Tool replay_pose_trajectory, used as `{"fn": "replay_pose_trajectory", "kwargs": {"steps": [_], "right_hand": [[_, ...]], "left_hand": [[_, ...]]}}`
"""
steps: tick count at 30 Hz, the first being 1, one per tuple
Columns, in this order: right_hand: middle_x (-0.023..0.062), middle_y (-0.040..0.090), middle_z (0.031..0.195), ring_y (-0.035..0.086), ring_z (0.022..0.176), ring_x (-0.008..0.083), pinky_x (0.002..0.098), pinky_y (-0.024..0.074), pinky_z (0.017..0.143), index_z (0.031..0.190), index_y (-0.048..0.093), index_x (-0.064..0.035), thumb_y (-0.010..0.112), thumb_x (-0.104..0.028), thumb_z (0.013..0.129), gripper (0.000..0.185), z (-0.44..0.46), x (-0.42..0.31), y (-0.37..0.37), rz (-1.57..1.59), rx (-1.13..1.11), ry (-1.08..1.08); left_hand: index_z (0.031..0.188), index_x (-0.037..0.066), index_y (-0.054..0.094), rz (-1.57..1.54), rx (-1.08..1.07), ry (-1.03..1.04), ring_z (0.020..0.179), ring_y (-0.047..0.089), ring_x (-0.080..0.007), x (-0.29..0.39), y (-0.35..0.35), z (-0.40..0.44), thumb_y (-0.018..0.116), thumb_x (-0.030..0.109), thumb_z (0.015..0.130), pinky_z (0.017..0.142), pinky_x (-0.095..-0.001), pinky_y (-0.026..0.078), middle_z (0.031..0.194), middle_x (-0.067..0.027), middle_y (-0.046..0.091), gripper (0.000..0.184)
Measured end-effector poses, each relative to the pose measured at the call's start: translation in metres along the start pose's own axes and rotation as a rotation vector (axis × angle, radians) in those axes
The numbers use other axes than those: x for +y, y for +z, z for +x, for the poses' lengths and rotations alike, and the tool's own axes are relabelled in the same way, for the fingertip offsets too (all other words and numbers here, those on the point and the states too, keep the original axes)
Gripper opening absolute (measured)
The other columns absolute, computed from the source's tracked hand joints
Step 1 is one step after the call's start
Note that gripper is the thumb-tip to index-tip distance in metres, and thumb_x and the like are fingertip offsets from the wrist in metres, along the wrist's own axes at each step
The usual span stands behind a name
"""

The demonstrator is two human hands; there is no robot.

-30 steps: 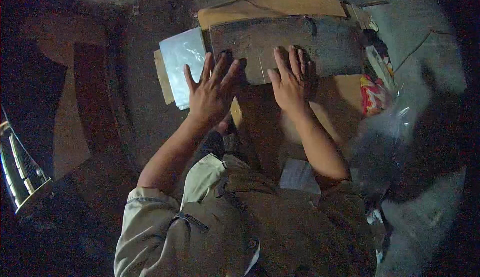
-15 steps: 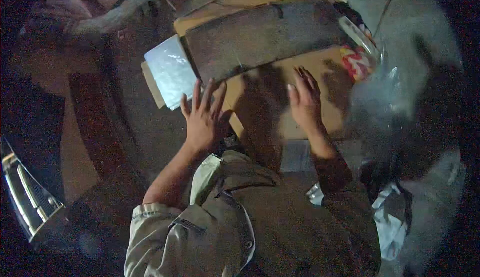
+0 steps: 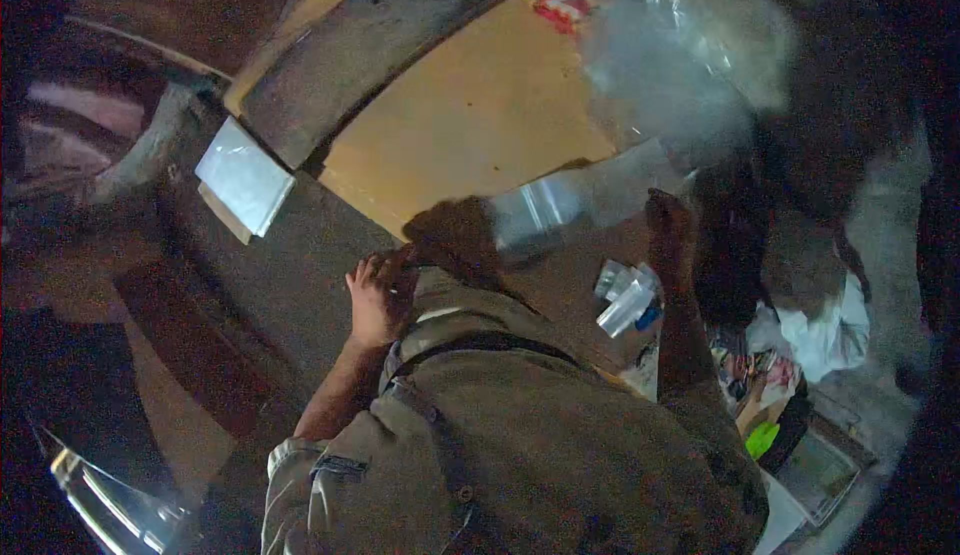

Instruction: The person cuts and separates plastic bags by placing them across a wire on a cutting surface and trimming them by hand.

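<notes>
My left hand (image 3: pixel 380 297) is near the close corner of a flat tan cardboard sheet (image 3: pixel 470 105). Its fingers are slightly bent and a little apart, with nothing visible in them. At the right, my right hand (image 3: pixel 670 233) is in shadow beside the end of a clear plastic strip or bag (image 3: pixel 545 210). That plastic lies along the near edge of the cardboard. Whether the right fingers grip it is too dark to make out. Small clear plastic packets (image 3: pixel 626 297) lie between my right forearm and my body.
A white plastic-wrapped packet (image 3: pixel 246 180) sits at the left. Along the cardboard's far side runs a dark grey strip (image 3: pixel 370 50). Crumpled clear plastic (image 3: pixel 670 75) and a red and white packet (image 3: pixel 562 5) are at the far right. A bright green item (image 3: pixel 762 439) lies lower right.
My view has swung to the right. Both hands have drawn back from over the cardboard toward my body, the right one moving out to the clear plastic. The left fingers are less spread.
</notes>
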State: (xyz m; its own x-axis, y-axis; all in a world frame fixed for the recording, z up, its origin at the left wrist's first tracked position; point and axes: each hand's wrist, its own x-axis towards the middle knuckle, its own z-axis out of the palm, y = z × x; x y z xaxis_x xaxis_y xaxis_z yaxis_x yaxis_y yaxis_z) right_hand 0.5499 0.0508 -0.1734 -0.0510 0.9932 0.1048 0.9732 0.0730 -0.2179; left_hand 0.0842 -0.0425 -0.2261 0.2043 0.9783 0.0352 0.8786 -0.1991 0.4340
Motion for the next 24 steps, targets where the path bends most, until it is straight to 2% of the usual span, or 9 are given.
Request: {"fn": "replay_pose_trajectory", "kwargs": {"steps": [1,2,4,8,10,13,17,19,24], "right_hand": [[0.0121,0.059,0.114,0.059,0.1,0.0251,0.0341,0.044,0.088,0.119,0.055,-0.0082,0.052,-0.019,0.09,0.031,-0.015,0.012,0.003,-0.218,-0.028,-0.052],[0.0121,0.059,0.114,0.059,0.1,0.0251,0.0341,0.044,0.088,0.119,0.055,-0.0082,0.052,-0.019,0.09,0.031,-0.031,0.022,0.006,-0.223,-0.019,-0.036],[0.0126,0.059,0.115,0.059,0.099,0.0258,0.0344,0.046,0.085,0.121,0.054,-0.0077,0.053,-0.018,0.089,0.033,-0.059,0.02,-0.001,0.122,-0.168,0.321],[0.013,0.06,0.113,0.06,0.096,0.0269,0.0381,0.0481,0.082,0.121,0.054,-0.0075,0.056,-0.014,0.087,0.035,-0.071,-0.026,-0.031,0.233,-0.212,0.421],[0.0135,0.06,0.112,0.06,0.094,0.0279,0.0417,0.049,0.079,0.122,0.052,-0.0069,0.063,-0.013,0.083,0.041,-0.086,-0.04,-0.036,0.434,-0.045,0.444],[0.0159,0.054,0.124,0.06,0.093,0.0296,0.0424,0.0496,0.078,0.121,0.054,-0.006,0.072,-0.019,0.075,0.051,-0.119,0.015,-0.011,0.277,-0.229,0.338],[0.0174,0.05,0.128,0.057,0.1,0.0315,0.0435,0.0484,0.081,0.118,0.057,-0.0055,0.078,-0.023,0.068,0.057,-0.126,0.019,-0.01,0.159,-0.188,0.208],[0.0192,0.05,0.125,0.051,0.109,0.0345,0.0461,0.0453,0.087,0.117,0.058,-0.0049,0.08,-0.028,0.063,0.063,-0.106,-0.006,-0.034,0.096,-0.047,-0.11],[0.0204,0.049,0.124,0.045,0.117,0.0373,0.0459,0.039,0.096,0.122,0.052,-0.0019,0.078,-0.033,0.064,0.071,-0.121,0.017,-0.006,0.017,-0.283,0.11]], "left_hand": [[0.12,0.01,0.055,0.113,0.021,0.036,0.098,0.049,-0.0348,0.011,-0.009,0.007,0.064,0.021,0.074,0.083,-0.0502,0.036,0.111,-0.0137,0.054,0.049],[0.114,0.01,0.058,-0.1,0.023,-0.054,0.097,0.051,-0.0347,0.024,-0.02,0.016,0.063,0.019,0.076,0.081,-0.049,0.038,0.106,-0.0143,0.057,0.039],[0.113,0.01,0.059,-0.103,0.025,-0.03,0.096,0.051,-0.035,0.027,-0.022,0.014,0.061,0.017,0.078,0.079,-0.0486,0.038,0.107,-0.0147,0.057,0.035],[0.112,0.012,0.06,-0.142,0.019,0.029,0.094,0.052,-0.035,0.04,-0.029,0.018,0.06,0.014,0.076,0.076,-0.0481,0.038,0.108,-0.0134,0.058,0.036],[0.112,0.013,0.059,-0.155,0.009,0.045,0.094,0.052,-0.0342,0.039,-0.025,0.013,0.061,0.014,0.074,0.076,-0.048,0.038,0.108,-0.0124,0.058,0.039],[0.114,0.014,0.058,-0.137,-0.031,0.069,0.096,0.052,-0.0327,0.034,-0.021,0.005,0.063,0.015,0.069,0.077,-0.0487,0.038,0.11,-0.0112,0.058,0.045],[0.116,0.014,0.057,-0.186,-0.083,0.029,0.099,0.055,-0.0304,0.044,-0.022,0.007,0.065,0.02,0.07,0.079,-0.0487,0.041,0.112,-0.0107,0.058,0.047],[0.114,0.014,0.058,-0.15,-0.09,0.096,0.098,0.056,-0.0299,0.036,-0.01,0.007,0.065,0.022,0.073,0.079,-0.0476,0.042,0.111,-0.0103,0.06,0.043],[0.106,0.002,0.061,-0.088,-0.166,0.042,0.091,0.062,-0.0325,0.058,-0.026,0.009,0.068,0.017,0.072,0.083,-0.039,0.049,0.102,-0.0151,0.064,0.038]]}}
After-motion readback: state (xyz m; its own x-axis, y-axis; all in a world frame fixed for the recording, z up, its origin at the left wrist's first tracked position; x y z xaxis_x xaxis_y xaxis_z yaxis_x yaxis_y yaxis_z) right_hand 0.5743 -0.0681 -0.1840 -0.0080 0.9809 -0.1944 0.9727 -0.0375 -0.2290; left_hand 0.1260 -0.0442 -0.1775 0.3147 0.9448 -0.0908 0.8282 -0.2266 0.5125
